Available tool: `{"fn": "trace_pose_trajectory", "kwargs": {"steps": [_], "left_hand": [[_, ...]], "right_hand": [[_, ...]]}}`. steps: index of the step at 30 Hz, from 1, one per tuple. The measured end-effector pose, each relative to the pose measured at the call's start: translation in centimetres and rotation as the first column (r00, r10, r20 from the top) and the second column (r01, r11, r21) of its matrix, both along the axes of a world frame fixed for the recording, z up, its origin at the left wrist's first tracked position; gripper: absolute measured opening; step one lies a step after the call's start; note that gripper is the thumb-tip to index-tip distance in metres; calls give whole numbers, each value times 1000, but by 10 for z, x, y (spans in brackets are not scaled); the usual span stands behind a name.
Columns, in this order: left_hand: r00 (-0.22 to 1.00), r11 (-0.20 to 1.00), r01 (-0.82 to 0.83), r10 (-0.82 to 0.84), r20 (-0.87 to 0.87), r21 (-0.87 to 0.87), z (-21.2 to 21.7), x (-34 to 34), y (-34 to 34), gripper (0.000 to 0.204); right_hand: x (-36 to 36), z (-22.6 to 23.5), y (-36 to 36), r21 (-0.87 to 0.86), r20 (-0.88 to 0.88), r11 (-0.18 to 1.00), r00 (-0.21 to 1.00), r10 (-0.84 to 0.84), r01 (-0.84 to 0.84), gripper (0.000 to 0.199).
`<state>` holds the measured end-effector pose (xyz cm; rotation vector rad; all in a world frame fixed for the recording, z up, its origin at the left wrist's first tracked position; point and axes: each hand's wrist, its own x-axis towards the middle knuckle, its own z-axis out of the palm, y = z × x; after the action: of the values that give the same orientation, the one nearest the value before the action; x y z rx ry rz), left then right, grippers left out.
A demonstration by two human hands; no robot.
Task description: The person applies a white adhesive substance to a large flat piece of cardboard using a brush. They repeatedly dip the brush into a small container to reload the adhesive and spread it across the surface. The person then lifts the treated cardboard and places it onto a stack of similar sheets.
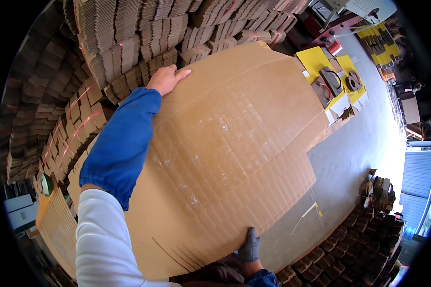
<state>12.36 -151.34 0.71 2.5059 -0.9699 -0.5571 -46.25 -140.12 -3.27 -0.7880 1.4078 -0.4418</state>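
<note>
A large brown cardboard sheet (210,143) with rows of creases and white scuff marks spans the middle of the head view, tilted in front of me. At its far left edge my left hand (166,80) is bare and closed around the border, thumb on the face and the other fingers partly hidden. A blue sleeve cover runs up that forearm. My right hand (249,246), in a grey glove, holds the near edge at the lower middle, fingers mostly hidden. Several slits (179,256) show near the sheet's near left corner.
Tall stacks of bundled flat cardboard (143,38) rise along the far left. Yellow sheets (321,62) bearing tape rolls (353,82) lie at the far right. Dark stacks (342,239) stand at the near right beside the grey floor (292,217). Another cardboard sheet (57,229) leans at the left.
</note>
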Motion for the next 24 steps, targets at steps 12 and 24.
{"fn": "trace_pose_trajectory", "kwargs": {"steps": [12,24], "left_hand": [[1000,1000,3,-3,15,3,-8,2,6,72],[997,999,30,-28,73,-23,-27,13,5,79]], "right_hand": [[22,36,-10,67,-57,998,998,-16,19,56],[-12,9,16,67,290,992,953,84,-108,64]]}}
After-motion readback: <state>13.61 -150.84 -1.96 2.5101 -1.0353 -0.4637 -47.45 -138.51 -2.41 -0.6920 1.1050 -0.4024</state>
